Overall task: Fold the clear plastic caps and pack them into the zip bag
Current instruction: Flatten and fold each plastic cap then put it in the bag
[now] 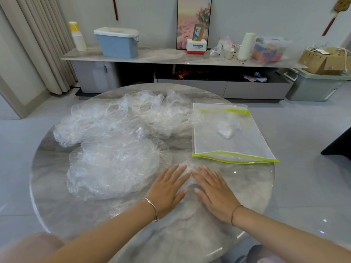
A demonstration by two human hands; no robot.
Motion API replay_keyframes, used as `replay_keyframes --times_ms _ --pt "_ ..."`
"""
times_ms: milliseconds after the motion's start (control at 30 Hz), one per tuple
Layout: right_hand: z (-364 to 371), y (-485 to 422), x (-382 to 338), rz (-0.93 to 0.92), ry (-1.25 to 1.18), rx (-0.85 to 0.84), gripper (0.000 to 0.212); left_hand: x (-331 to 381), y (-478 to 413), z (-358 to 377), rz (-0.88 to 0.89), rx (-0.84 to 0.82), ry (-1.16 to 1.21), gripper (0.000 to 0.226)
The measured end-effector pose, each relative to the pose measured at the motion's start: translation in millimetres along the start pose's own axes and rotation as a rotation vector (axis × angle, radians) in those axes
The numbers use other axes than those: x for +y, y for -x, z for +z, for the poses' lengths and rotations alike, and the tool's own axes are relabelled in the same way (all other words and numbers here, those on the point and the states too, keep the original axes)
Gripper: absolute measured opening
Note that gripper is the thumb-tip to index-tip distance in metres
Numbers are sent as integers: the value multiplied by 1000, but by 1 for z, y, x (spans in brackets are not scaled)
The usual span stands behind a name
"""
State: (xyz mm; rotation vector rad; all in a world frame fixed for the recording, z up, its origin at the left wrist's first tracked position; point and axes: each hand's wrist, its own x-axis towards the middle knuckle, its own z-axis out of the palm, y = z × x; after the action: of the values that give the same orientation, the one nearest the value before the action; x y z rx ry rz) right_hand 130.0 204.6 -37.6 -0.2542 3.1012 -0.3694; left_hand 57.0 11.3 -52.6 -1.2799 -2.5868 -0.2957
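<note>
Clear plastic caps: loose crumpled heap on the left half of the counter, one flatter cap nearest you.

Zip bag lies flat on the right, well apart from your hands. Its green zip strip is at the far end, and one small wad is already inside.

Left hand and right hand lie palm-down side by side, index tips almost touching. Fingers are straight and spread, grasping nothing. A faint film may lie under your palms, possibly a cap being pressed flat, but it is too transparent to confirm.

Judged step: smoothing or pressing a fold, early in the task, with most caps unpacked.

Risks from here:
- Film this thin will likely spring open when you lift your palms, so the fold is lost unless one hand pins it.
- It may cling to your skin and come up with the hand.
- The left hand sits just beside the flat cap, so a sideways sweep could drag that cap into the work.
- The bag mouth faces away from you, and a one-handed push could slide the bag on the slick counter.
- The bag's near right corner sits at the rim and could tip off.
</note>
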Motion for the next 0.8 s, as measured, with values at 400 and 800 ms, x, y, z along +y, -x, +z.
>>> replay_keyframes --times_ms 400,800 --pt "14 3 7 44 -23 -199 79 -1 5 17 -52 -352 166 86" --pt "-12 10 1 -331 -71 38 53 -7 0 -26 -139 -355 158 92"
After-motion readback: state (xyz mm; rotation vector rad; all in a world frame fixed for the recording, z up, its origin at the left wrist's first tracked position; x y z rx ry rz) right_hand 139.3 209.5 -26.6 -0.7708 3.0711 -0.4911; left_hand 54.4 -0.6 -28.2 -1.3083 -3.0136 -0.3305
